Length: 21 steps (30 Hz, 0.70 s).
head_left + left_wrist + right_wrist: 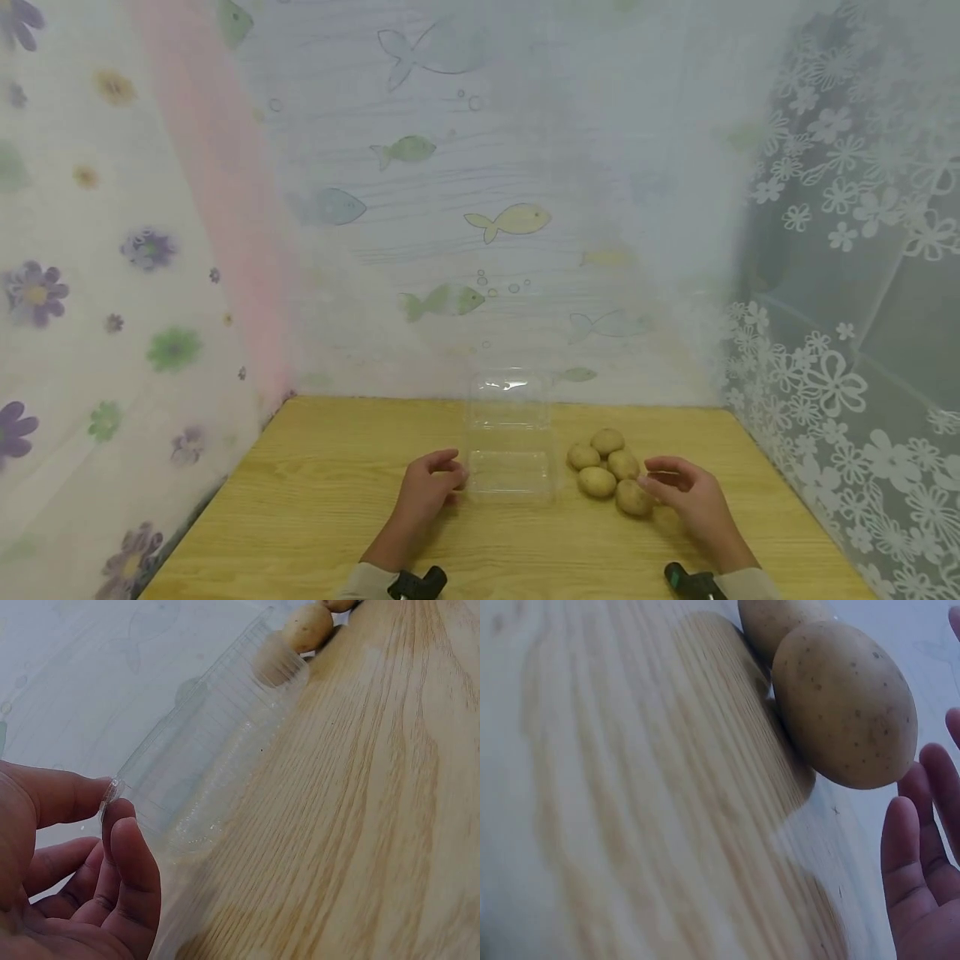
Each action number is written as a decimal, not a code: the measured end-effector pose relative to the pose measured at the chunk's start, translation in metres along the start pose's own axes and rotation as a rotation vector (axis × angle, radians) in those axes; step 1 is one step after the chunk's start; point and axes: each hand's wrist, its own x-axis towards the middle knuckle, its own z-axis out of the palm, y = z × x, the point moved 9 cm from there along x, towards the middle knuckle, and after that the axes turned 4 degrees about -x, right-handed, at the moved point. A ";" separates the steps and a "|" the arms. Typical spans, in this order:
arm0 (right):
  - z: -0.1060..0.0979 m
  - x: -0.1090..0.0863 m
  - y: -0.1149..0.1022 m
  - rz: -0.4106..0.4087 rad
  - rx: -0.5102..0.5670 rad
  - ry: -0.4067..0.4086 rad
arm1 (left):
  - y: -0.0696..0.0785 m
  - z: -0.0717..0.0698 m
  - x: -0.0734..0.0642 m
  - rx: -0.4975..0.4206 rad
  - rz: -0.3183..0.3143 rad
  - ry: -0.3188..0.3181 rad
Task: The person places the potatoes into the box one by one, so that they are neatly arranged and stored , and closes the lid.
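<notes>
A clear plastic clamshell container (pixel 510 492) stands on the table with its lid (pixel 508 400) raised at the back. My left hand (pixel 431 487) pinches the container's left rim between thumb and finger, as the left wrist view shows close up along its clear wall (pixel 191 750). Several potatoes (pixel 597 482) lie in a cluster to the right of the container. Beside the nearest potato (pixel 847 705), my right hand (pixel 696 500) hovers with relaxed, slightly bent fingers (pixel 901 832) and nothing in its grasp.
Under everything is a light wood-grain table (pixel 315 500). Curtains printed with fish (pixel 517 218) and flowers (pixel 150 248) hang behind and to the left; a sheer one with white flowers (pixel 836 383) hangs at the right. Dark wrist mounts (pixel 420 582) sit near both cuffs.
</notes>
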 end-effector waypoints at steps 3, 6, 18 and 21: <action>0.001 0.000 0.002 0.003 -0.001 -0.024 | 0.001 0.000 -0.002 0.001 0.012 -0.004; 0.002 0.000 0.002 -0.014 -0.008 -0.044 | 0.009 0.001 -0.008 -0.005 0.019 -0.009; 0.000 -0.002 -0.003 -0.086 -0.165 -0.055 | 0.000 0.001 -0.006 0.005 0.039 -0.006; 0.001 -0.002 -0.003 -0.107 -0.187 -0.072 | 0.000 0.000 -0.009 0.006 0.036 -0.001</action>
